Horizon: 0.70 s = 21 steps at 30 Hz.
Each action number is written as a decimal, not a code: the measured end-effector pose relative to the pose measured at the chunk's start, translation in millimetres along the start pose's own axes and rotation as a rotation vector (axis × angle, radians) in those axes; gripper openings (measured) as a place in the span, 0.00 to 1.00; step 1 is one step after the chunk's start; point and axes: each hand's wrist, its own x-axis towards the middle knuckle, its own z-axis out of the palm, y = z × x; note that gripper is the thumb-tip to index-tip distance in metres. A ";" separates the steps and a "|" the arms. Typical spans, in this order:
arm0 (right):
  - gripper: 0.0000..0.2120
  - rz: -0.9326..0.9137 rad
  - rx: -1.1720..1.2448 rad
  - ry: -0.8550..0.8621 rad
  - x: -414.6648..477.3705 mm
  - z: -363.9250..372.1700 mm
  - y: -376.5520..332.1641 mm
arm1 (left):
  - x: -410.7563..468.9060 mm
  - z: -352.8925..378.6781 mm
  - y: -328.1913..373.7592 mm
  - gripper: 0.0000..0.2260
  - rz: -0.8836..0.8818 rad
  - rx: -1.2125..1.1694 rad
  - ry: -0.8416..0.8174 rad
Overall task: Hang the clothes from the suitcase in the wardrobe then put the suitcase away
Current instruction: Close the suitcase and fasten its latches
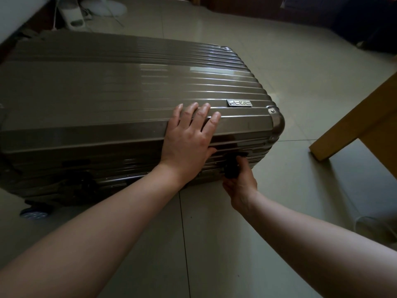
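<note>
Currently: suitcase (64, 147), closed, flat on floor (214, 244); left hand (189, 134) spread, pressing lid (133, 78) just above the grip; right hand (240, 183) grip pinches black latch (232, 167). Step: unlatching. Next, likely: release latch, raise lid.

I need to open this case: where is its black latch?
In the head view the black latch sits on the near side of the suitcase, close to its right metal corner, pinched by the right hand just below the left hand.

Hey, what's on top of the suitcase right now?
Only the left hand, lying flat on the closed suitcase beside its metal logo plate. The shell hides whatever is inside.
</note>
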 end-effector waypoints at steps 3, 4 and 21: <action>0.17 0.012 0.042 -0.044 -0.2 -1.6 -1.0 | 0.2 0.1 0.1 0.34 0.002 -0.002 0.004; 0.18 0.010 0.049 -0.050 0.2 -1.7 -0.5 | 0.2 0.0 0.2 0.34 0.001 -0.001 0.004; 0.20 0.008 0.007 -0.036 1.7 -6.2 -1.9 | 0.5 -0.7 2.1 0.34 -0.012 -0.012 -0.017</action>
